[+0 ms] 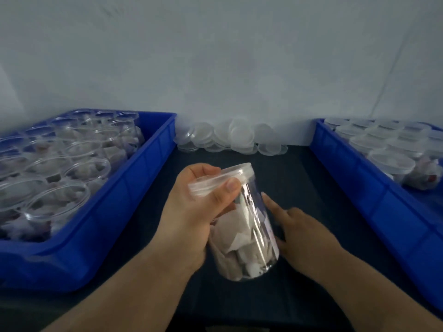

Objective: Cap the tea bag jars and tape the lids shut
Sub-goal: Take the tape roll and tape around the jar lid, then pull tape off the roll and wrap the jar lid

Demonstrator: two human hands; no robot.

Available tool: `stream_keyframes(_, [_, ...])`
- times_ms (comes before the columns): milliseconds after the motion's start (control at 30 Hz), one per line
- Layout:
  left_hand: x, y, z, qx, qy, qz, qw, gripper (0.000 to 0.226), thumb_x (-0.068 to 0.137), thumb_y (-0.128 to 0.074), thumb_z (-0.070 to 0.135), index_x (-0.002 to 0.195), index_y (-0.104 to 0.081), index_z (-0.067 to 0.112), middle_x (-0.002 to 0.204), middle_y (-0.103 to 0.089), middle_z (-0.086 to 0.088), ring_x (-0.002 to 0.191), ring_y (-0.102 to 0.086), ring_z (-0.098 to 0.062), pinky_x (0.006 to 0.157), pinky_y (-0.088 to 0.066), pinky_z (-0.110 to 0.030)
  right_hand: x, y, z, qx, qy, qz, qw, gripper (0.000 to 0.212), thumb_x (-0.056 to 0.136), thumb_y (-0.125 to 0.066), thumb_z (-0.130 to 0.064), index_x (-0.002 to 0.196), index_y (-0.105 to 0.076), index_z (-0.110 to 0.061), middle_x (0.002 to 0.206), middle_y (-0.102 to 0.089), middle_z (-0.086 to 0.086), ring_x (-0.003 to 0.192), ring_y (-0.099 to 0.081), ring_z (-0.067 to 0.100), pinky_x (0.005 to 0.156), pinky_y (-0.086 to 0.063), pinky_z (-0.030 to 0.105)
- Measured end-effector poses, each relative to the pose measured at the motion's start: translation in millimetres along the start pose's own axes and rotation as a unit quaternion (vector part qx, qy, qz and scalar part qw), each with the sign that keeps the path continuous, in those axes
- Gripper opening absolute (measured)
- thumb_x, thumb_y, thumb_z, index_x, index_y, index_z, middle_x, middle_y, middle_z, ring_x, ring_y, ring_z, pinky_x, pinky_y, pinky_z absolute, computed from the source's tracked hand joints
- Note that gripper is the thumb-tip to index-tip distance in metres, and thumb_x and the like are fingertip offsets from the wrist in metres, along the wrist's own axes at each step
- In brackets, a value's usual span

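A clear plastic jar (249, 236) full of tea bags is held tilted over the dark table, with a translucent lid (242, 171) on its top. My left hand (191, 216) grips the jar around the lid end, thumb pressed on the lid's rim where a clear strip sticks out to the left; whether that strip is tape I cannot tell. My right hand (302, 231) lies to the right of the jar with fingers straight, fingertips against its side.
A blue bin (134, 188) on the left holds several open jars of tea bags (79, 149). A second blue bin (359, 185) on the right holds several capped jars (393, 159). Loose lids (235, 137) are piled against the white back wall.
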State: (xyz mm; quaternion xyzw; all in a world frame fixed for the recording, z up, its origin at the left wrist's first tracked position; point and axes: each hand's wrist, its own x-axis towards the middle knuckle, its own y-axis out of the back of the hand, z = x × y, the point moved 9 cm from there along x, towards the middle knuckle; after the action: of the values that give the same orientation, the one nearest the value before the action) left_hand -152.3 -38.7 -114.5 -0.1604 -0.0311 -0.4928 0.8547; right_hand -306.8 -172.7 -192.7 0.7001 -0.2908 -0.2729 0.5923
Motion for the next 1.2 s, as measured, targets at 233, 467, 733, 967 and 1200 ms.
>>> stream_keyframes(233, [-1,4,-6,0.011,0.034,0.004,0.999,0.073,0.046,-0.083,0.06,0.106,-0.061,0.025,0.109,-0.071,-0.006,0.09,-0.072,-0.022,0.077,-0.059,-0.041,-12,-24,-8,-0.08,0.032,-0.014,0.996,0.079,0.089,-0.022,-0.068,0.152,0.015,-0.04,0.14,-0.041,-0.003,0.129,-0.037,0.017,0.111,-0.031,0.035])
stream_keyframes(467, [-2,-2,-8,0.011,0.02,-0.015,1.0,0.048,0.045,-0.08,0.065,0.086,-0.068,0.043,0.105,-0.073,0.0,0.095,-0.074,-0.022,0.074,-0.059,-0.035,-26,48,-13,0.127,0.007,0.003,0.992,0.066,0.089,-0.026,-0.073,0.15,-0.012,-0.053,0.14,-0.048,-0.019,0.121,-0.05,0.001,0.104,-0.039,0.027])
stream_keyframes(733, [-19,-38,-3,0.061,-0.009,-0.156,0.986,0.093,0.045,-0.075,0.087,0.121,-0.06,0.037,0.118,-0.074,-0.004,0.107,-0.073,-0.026,0.089,-0.06,-0.049,-56,106,-70,0.442,0.15,0.064,0.882,0.07,0.062,-0.062,-0.082,0.128,-0.045,-0.064,0.124,-0.054,-0.039,0.108,-0.059,-0.012,0.077,-0.049,0.005])
stream_keyframes(967, [-26,-39,0,0.084,-0.018,-0.251,0.964,0.107,0.059,-0.074,0.081,0.149,-0.033,0.043,0.129,-0.069,0.005,0.119,-0.067,-0.018,0.096,-0.053,-0.023,-68,98,-66,0.505,0.2,0.002,0.84,0.065,0.06,-0.08,-0.065,0.121,-0.065,-0.046,0.134,-0.057,-0.025,0.12,-0.059,0.003,0.09,-0.053,0.021])
stream_keyframes(1200, [-24,-34,-2,0.03,0.008,-0.188,0.982,0.07,0.054,-0.07,0.079,0.104,-0.069,0.03,0.131,-0.061,0.014,0.121,-0.054,-0.009,0.092,-0.045,-0.027,-79,86,-67,0.342,0.198,-0.067,0.916,0.083,0.058,-0.079,-0.071,0.131,-0.039,-0.067,0.135,-0.046,-0.041,0.123,-0.047,-0.015,0.099,-0.045,0.027])
